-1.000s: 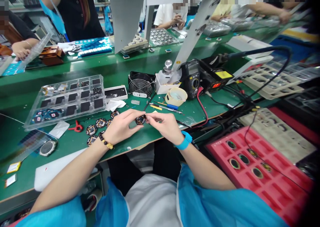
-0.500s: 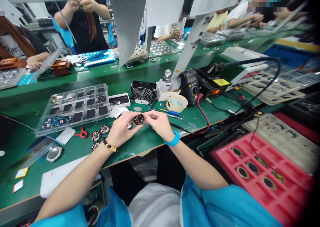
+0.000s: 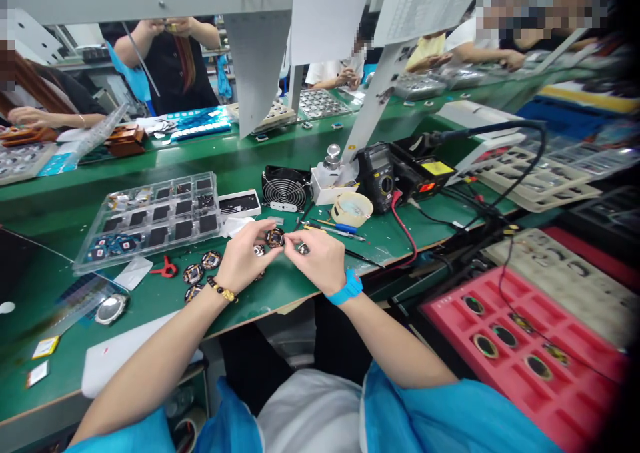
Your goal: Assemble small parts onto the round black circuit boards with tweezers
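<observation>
You have the round circuit module (image 3: 275,238) up in front of you, above the green bench (image 3: 265,298). The fingers and thumb of your left hand (image 3: 243,258) are closed around its left side, gripping it. Your right hand (image 3: 320,261) has its fingertips drawn together at the module's right edge; you can't tell from here whether they pinch it or only touch it. More round modules (image 3: 193,274) lie on the bench to the left of your left fingers, partly behind your wrist. Farther left of those fingers is a red clamp (image 3: 169,268), and beyond it stands a clear compartment tray (image 3: 217,203). Straight ahead past your fingers sits a small black fan (image 3: 285,190). Ahead and a little right of your right fingers you have a blue-handled tool (image 3: 345,228), with a cream bowl (image 3: 339,211) behind it and a multimeter (image 3: 383,183) farther right. A red foam tray (image 3: 447,308) is well apart from your right fingers, off to the right and lower in view.
</observation>
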Action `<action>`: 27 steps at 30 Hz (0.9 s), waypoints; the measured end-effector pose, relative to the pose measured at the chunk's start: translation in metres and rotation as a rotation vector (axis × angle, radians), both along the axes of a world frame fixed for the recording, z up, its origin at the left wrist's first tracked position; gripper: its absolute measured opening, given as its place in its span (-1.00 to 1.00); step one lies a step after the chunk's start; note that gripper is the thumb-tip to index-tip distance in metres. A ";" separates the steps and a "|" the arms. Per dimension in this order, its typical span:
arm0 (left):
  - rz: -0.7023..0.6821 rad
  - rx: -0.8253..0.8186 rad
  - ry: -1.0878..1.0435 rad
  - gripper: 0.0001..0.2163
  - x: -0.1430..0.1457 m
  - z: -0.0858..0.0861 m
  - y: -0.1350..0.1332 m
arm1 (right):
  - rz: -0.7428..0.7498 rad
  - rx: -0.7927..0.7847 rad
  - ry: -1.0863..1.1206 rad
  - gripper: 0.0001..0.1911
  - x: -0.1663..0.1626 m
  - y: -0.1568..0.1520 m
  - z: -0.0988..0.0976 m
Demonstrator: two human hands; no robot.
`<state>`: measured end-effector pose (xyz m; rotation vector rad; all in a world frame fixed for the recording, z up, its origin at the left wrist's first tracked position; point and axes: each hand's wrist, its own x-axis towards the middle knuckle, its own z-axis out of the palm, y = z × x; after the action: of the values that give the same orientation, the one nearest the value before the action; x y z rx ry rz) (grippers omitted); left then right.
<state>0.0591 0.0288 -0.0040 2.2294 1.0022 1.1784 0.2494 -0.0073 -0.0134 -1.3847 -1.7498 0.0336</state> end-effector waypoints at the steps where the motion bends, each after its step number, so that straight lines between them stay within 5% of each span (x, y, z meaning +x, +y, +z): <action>1: -0.001 0.007 0.016 -0.57 0.000 0.000 0.000 | 0.010 0.011 -0.025 -0.84 -0.001 -0.002 0.000; 7: -0.072 -0.025 0.082 -0.60 0.000 -0.003 0.004 | 0.114 -0.013 0.107 -0.84 0.003 -0.003 0.011; 16: -0.288 -0.589 -0.226 -0.52 0.001 0.007 0.004 | 0.200 -0.296 0.433 -0.69 0.029 0.003 0.014; 27: -0.145 -0.622 -0.221 -0.68 0.004 0.002 0.004 | 0.281 -0.430 0.522 -0.69 0.024 -0.013 -0.010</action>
<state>0.0628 0.0324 -0.0020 1.6156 0.9371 0.8698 0.2735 -0.0203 -0.0238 -1.2554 -1.5172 0.8905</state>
